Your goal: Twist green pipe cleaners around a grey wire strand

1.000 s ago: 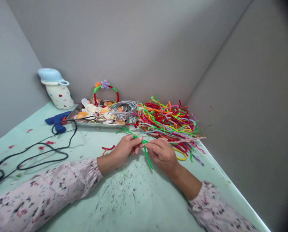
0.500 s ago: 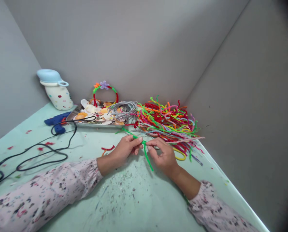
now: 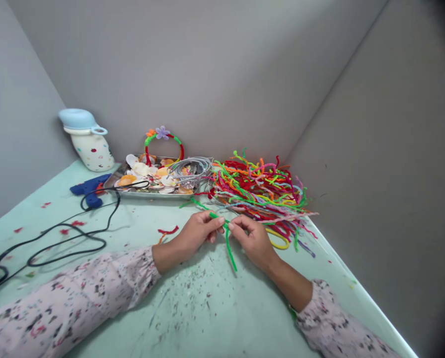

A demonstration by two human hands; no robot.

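A green pipe cleaner runs between my two hands at the middle of the table, with one end hanging down toward me. My left hand pinches it between thumb and fingers from the left. Close by on the right, my right hand is closed on it with thumb and fingertips. Beyond the hands, a large pile of coloured pipe cleaners lies against the wall. The exact crossing of the green strands is partly covered by the fingertips.
A metal tray of shells stands at the back, with a coil of grey wire and a decorated hoop. Left are a blue glue gun, a black cord and a bottle. Red scraps dot the table.
My right hand's fingertips have shifted slightly on the green pipe cleaner, and its hanging end sits a little lower. The whole view has moved slightly.
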